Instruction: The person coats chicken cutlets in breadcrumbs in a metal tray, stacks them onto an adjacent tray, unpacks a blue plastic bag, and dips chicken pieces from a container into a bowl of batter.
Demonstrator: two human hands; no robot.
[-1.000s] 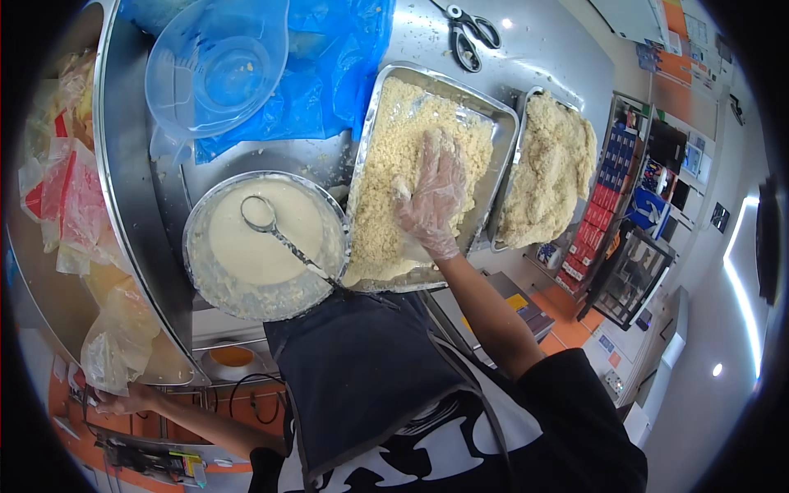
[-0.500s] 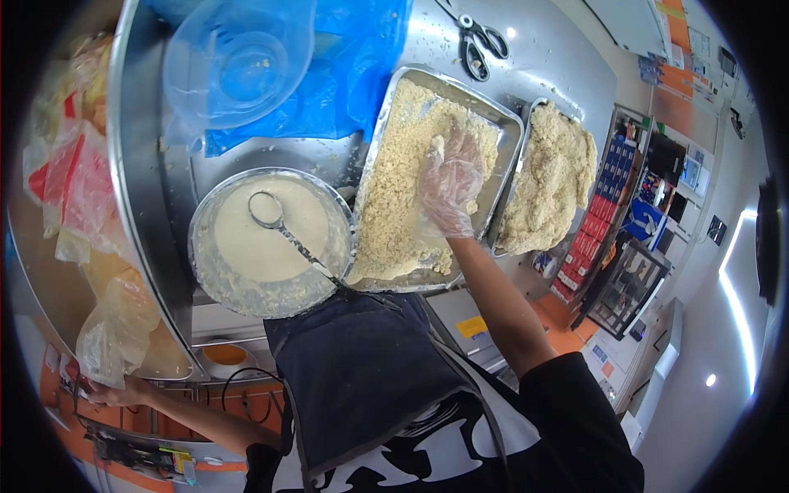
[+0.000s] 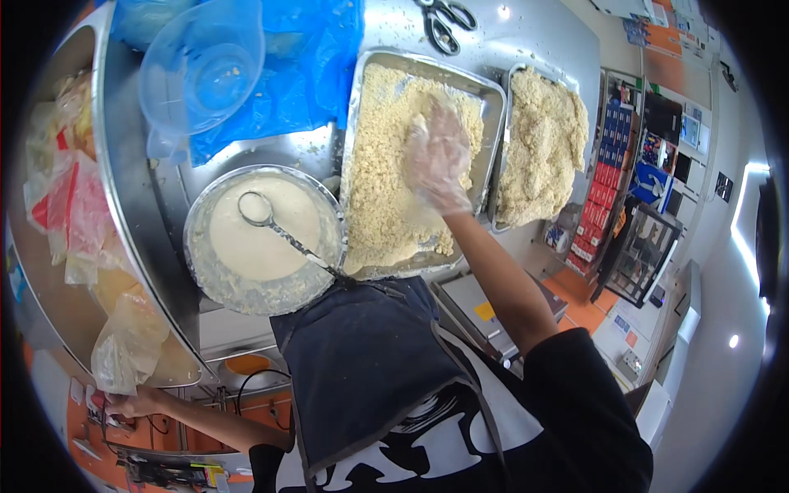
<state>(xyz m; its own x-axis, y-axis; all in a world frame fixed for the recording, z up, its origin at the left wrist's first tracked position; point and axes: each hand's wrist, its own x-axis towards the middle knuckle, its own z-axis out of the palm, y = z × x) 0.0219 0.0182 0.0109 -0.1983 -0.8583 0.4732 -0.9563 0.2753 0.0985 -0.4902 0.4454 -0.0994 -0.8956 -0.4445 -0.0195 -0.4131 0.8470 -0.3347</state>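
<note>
My right hand [image 3: 441,156], in a clear plastic glove, lies over pale crumbs [image 3: 382,164] in a metal tray [image 3: 496,115]. Its fingers stretch toward the tray's far side, slightly blurred. My left hand [image 3: 138,403], bare, reaches far out at the lower left, beside a small dark red object [image 3: 99,400] near the wall; its fingers are too small and partly hidden to read. Left of the tray stands a metal bowl [image 3: 201,275] of creamy white batter [image 3: 263,238]. A speckled ladle [image 3: 283,234] rests in it, handle over the near rim.
A second tray heaped with crumb-coated pieces [image 3: 542,148] sits at the right. Scissors [image 3: 444,29] lie beyond the trays. A clear plastic jug [image 3: 201,74] rests on blue plastic sheeting [image 3: 308,74]. At the left, a deep metal bin [image 3: 103,115] holds crumpled plastic bags [image 3: 78,197].
The view has shifted, so the trays and jug sit farther left and higher. My right hand stays on the crumbs, now more blurred. My left hand remains by the red object.
</note>
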